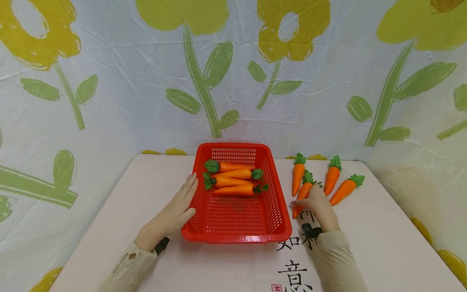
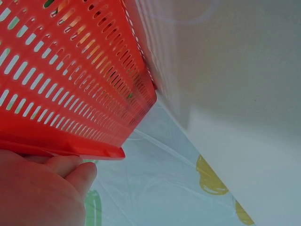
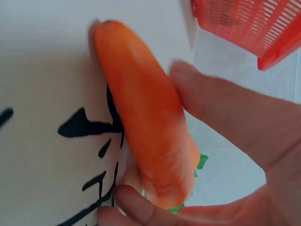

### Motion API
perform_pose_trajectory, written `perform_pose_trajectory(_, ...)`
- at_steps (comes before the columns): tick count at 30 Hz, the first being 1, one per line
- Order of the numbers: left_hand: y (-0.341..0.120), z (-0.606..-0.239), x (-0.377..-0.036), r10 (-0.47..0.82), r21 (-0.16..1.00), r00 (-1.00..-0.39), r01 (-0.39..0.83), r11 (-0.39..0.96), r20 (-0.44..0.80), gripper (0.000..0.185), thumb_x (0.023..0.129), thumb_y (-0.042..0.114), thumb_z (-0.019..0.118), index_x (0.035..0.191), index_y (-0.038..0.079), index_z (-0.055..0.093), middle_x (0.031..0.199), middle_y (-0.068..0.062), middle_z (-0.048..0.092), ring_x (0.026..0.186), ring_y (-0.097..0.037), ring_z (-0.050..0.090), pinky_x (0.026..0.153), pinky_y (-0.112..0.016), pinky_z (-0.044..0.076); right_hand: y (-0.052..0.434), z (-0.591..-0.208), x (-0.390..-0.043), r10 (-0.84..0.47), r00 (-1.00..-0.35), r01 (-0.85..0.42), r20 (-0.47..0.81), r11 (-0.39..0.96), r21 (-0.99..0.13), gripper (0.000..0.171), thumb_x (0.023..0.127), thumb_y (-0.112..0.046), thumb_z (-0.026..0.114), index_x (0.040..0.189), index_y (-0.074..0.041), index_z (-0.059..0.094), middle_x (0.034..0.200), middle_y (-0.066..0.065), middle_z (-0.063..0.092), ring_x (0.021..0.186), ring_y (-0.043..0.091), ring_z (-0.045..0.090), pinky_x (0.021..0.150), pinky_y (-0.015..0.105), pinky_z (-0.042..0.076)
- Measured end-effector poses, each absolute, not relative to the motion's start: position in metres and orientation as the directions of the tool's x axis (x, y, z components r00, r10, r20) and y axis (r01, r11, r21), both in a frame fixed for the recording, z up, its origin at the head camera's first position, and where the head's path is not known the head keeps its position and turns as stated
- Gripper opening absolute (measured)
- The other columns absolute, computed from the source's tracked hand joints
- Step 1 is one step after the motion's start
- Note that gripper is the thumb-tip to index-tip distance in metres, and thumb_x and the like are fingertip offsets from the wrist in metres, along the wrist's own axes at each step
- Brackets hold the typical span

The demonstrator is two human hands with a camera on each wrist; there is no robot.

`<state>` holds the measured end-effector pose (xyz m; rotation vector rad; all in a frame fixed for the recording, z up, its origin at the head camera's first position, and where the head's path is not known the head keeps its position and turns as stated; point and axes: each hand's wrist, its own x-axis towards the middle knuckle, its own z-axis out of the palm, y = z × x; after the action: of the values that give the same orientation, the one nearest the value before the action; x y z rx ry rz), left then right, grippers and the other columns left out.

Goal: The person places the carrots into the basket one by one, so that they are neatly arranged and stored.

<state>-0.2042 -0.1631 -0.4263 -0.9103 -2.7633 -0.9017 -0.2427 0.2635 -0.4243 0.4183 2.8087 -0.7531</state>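
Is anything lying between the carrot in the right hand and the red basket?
Nothing visible does: the right hand pinches the carrot beside the red basket, with only bare table between them.

Three loose carrots lay on pale table; black calligraphy near front edge; flowered sheet behind.

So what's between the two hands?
The red basket with three carrots inside, seen in the head view. The left hand rests against its side; the right hand holds another carrot.
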Motion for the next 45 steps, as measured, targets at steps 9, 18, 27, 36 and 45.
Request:
perform_pose_trajectory(9, -0.163, -0.428, -0.205, 0.517, 0.497, -0.806, 0.587, 0.639, 0.289, 0.074, 0.085, 0.01, 0.045, 0.148, -0.004, 0.01, 0.157, -0.013, -0.002, 0.143, -0.032, 0.0, 0.112, -0.051, 0.012, 0.264, -0.423, -0.238, 0.212, -0.93, 0.331, -0.299, 0.836, -0.438, 0.067, 0.071, -0.032, 0.079, 0.105, 0.011, 0.042, 0.081, 0.018, 0.046, 0.074, 0.029, 0.05, 0.062, 0.035, 0.043)
perform_pose_trajectory(18, -0.163, -0.428, -0.205, 0.516, 0.503, -0.812, 0.577, 0.643, 0.272, 0.074, 0.085, 0.01, 0.045, 0.149, -0.003, 0.009, 0.157, -0.011, -0.003, 0.143, -0.031, -0.002, 0.112, -0.051, 0.011, 0.28, -0.419, -0.235, 0.191, -0.931, 0.327, -0.311, 0.817, -0.475, 0.045, 0.074, -0.021, 0.075, 0.092, 0.007, 0.044, 0.069, 0.012, 0.048, 0.056, 0.022, 0.052, 0.05, 0.026, 0.041)
perform_pose_trajectory(27, -0.163, -0.429, -0.205, 0.516, 0.5, -0.811, 0.58, 0.643, 0.276, 0.074, 0.086, 0.01, 0.044, 0.149, -0.003, 0.009, 0.157, -0.012, -0.003, 0.143, -0.032, -0.001, 0.114, -0.047, 0.009, 0.3, -0.412, -0.23, 0.202, -0.945, 0.312, -0.257, 0.789, -0.53, 0.032, 0.076, -0.016, 0.073, 0.084, 0.006, 0.05, 0.069, 0.014, 0.053, 0.054, 0.022, 0.056, 0.053, 0.03, 0.049)
perform_pose_trajectory(36, -0.163, -0.429, -0.205, 0.519, 0.492, -0.805, 0.589, 0.641, 0.288, 0.075, 0.084, 0.009, 0.044, 0.149, -0.003, 0.008, 0.157, -0.012, -0.003, 0.143, -0.031, -0.001, 0.114, -0.046, 0.01, 0.313, -0.403, -0.224, 0.218, -0.95, 0.307, -0.222, 0.773, -0.555, 0.026, 0.075, -0.009, 0.065, 0.086, 0.008, 0.049, 0.071, 0.016, 0.055, 0.054, 0.022, 0.059, 0.055, 0.032, 0.052)
perform_pose_trajectory(45, -0.163, -0.429, -0.205, 0.519, 0.488, -0.806, 0.588, 0.644, 0.285, 0.075, 0.084, 0.009, 0.044, 0.149, -0.003, 0.009, 0.157, -0.012, -0.003, 0.143, -0.032, -0.001, 0.113, -0.048, 0.011, 0.317, -0.394, -0.225, 0.22, -0.955, 0.294, -0.199, 0.795, -0.531, 0.038, 0.079, -0.01, 0.062, 0.104, 0.017, 0.051, 0.075, 0.019, 0.057, 0.058, 0.023, 0.059, 0.055, 0.032, 0.049)
